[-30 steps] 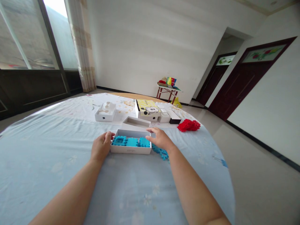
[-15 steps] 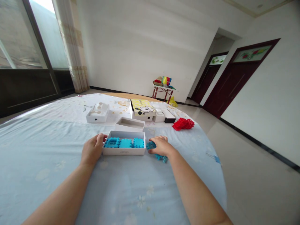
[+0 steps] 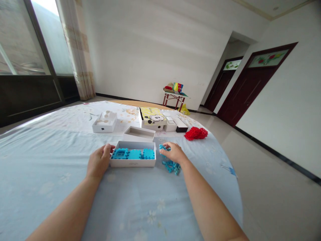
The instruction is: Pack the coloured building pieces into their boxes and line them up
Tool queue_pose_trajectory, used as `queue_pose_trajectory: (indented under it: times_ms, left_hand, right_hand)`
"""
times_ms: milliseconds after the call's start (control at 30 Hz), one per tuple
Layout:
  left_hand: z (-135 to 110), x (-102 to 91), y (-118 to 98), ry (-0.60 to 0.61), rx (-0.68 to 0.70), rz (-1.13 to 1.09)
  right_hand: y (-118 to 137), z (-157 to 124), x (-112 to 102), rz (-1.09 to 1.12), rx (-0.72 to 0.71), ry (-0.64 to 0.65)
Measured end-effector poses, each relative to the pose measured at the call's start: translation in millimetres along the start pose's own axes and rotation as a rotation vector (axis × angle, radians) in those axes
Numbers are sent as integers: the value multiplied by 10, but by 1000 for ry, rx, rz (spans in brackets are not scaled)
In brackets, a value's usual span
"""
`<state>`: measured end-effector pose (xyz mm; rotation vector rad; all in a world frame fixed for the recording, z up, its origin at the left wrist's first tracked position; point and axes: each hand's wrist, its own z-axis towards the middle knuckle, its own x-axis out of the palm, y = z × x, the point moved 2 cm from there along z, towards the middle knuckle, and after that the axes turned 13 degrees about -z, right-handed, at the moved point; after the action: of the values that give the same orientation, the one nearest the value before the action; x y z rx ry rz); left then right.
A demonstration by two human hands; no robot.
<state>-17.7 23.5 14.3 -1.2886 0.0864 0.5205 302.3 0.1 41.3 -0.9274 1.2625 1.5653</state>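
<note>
A white open box (image 3: 132, 163) sits on the pale blue tablecloth (image 3: 130, 204) in front of me, with several blue foam puzzle pieces (image 3: 132, 154) lying in it. My left hand (image 3: 99, 162) grips the box's left end, thumb over the rim. To the box's right, my right hand (image 3: 173, 153) is closed on one blue puzzle piece (image 3: 163, 147), lifted slightly off the cloth. More loose blue pieces (image 3: 172, 166) lie just under that hand.
Behind the box stands an empty white lid (image 3: 138, 133), a white box (image 3: 104, 122) at the left, a yellow cartoon-printed box (image 3: 151, 117), small white and black boxes (image 3: 175, 124) and a red pile (image 3: 196, 133). The table edge curves away at the right.
My right hand went from the box's right rim down to the loose blue pieces and has now lifted one. My left hand has stayed on the box.
</note>
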Motion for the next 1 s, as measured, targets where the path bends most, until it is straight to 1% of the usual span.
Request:
queue_pose_trajectory:
  times_ms: [100,167,233,300,367,433,500,667,733,767,833,900,967,1000]
  left_hand:
    - [5,4,9,-5,3,-6]
    - [7,5,11,-13,12,-6]
    - [8,5,8,-20,21,-8]
    - [8,2,3,-20,21,-7]
    - [6,1,-4,-13,20,-1]
    - [5,1,-8,-11,16,0]
    - [3,2,-8,-10,11,-3]
    - [7,9,12,-2,16,-2]
    - [11,8,18,-2,16,0]
    - [12,7,18,-6,15,3]
    - [9,4,9,-13,12,6]
    - [0,2,-8,-16,9,7]
    - [-11,1,-26,-13,6,3]
    - [-16,2,-34,-10,4,1]
  right_hand:
    - [-87,43,0,112,42,15]
    - [-103,52,-6,120,55,18]
    - [-74,41,-10,63,55,-2]
    - [-18,16,2,-42,48,-32]
    - [37,-7,35,-155,33,-34]
    - [67,-20,75,-233,14,-6]
    - [70,-23,99,-258,-13,24]
    - [48,-26,124,-211,-161,134]
    - [40,-25,134,-217,-182,173]
    - [36,-21,130,-216,-175,169]
    - [38,-6,88,-190,-134,88]
    - [65,7,-2,-129,-88,-68]
    - [138,6,-102,-35,-90,-206]
    - [193,0,-142,16,-114,-242]
